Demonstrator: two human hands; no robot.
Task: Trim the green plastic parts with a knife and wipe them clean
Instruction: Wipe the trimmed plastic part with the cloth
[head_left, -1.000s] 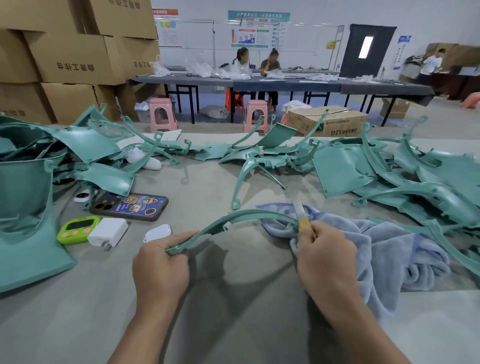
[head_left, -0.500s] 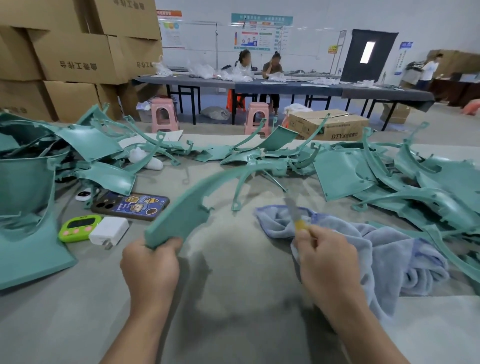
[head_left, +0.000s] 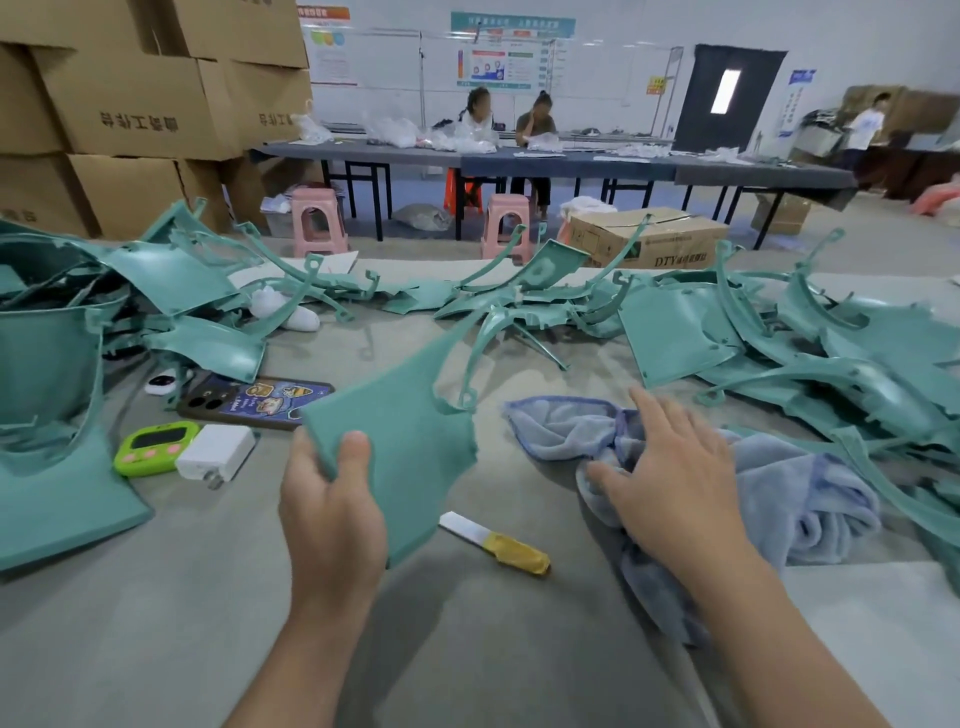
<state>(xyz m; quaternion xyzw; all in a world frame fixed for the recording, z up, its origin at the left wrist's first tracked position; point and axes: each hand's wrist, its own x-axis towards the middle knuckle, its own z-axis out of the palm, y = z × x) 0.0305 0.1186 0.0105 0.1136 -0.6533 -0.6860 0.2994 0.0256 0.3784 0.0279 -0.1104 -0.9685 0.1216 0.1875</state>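
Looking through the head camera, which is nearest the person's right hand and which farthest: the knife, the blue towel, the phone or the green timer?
1. Blue towel, directly under the right hand, touching it.
2. Knife, lying on the table just left of it.
3. Phone, farther left.
4. Green timer, leftmost.

Both bare forearms come up from the bottom edge, left forearm (head_left: 311, 649) angling up and slightly right, right forearm (head_left: 769, 639) angling up and left, so the hands end up fairly near each other mid-frame. The left hand (head_left: 332, 499) has its back to the camera and grips the near corner of a green plastic part (head_left: 410, 431). The thumb (head_left: 353, 457) is pressed flat on the face you can see, and the other fingers are curled round behind, mostly hidden. The right hand (head_left: 670, 467) is palm down with fingers straight and spread, thumb sticking out to the left, lying on the blue cloth (head_left: 805, 493). Wrists look pretty straight on both sides.
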